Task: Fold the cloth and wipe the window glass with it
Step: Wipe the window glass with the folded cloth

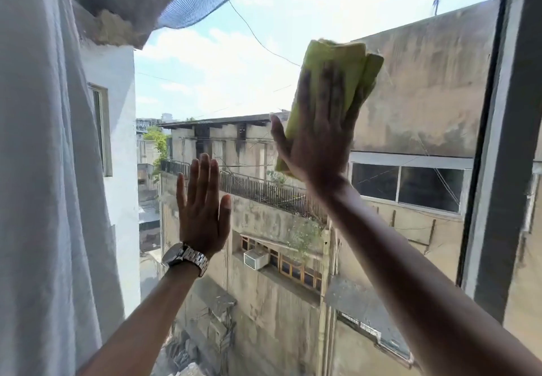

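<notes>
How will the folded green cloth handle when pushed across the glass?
Probably floppy: the cloth shows folded layers splaying at its edge. Likely light: the right hand pins it to the glass with flat fingers. Layers may shift when slid.

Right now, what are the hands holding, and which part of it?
The right hand presses the folded green cloth against the glass, palm over its lower half. The left hand holds nothing.

A pale curtain [44, 170] hangs down the left side; a dark window frame [498, 140] stands at the right. Bright daylight comes through the window glass [381, 8]. Far outside lie weathered concrete buildings [425, 82], a railed rooftop [264, 192], blue netting [199, 3] above left and a cloudy sky [220, 67].
</notes>
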### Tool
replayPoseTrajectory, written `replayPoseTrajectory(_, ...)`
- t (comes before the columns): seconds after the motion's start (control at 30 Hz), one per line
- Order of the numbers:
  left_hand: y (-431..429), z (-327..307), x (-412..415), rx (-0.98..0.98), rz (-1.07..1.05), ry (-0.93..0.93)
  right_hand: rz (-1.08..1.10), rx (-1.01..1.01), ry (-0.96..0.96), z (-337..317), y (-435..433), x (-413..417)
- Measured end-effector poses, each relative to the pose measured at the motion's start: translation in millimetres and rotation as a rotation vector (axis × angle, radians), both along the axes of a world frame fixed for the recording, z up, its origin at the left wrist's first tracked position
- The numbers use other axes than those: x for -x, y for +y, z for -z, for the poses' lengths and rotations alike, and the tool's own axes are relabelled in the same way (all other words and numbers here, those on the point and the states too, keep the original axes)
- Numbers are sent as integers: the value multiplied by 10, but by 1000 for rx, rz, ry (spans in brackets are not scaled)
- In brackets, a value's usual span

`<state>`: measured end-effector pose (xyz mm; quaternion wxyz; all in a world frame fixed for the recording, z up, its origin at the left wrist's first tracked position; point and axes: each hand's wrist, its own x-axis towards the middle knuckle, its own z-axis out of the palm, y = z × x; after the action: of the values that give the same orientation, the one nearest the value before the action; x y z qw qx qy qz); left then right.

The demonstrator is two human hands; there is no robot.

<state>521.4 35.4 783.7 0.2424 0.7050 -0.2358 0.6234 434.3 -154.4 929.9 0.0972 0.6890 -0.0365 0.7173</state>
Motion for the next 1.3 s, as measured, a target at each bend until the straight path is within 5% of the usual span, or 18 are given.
replayPoseTrajectory(0.13, 1, 5, -42, 9, 21, -7, -30, 42, 73, -938, 409, -142)
replayPoseTrajectory(0.33, 5, -12, -26, 5, 19, -2, 9, -3, 17, -770, 595, -300)
replayPoseTrajectory(0.63, 20, -5, -12, 17, 43, 1, 44, 146, 174, 1956, 357, -134)
replayPoseTrajectory(0.73, 21, 12, -34, 16, 45, 17, 99, 193, 229, 2419, 174, -55)
replayPoseTrajectory(0.93, 27, 30, -55, 4, 29, -5, 22, 227, 236, 2040, 188, -1)
replayPoseTrajectory(1.17, 21, 43, -64, 2, 1, 4, -47, 32, 58, 375, 397, -196)
replayPoseTrajectory(1.3, 27, 33, -108, 1, 3, 4, -23, 14, 19, 423, 462, -253)
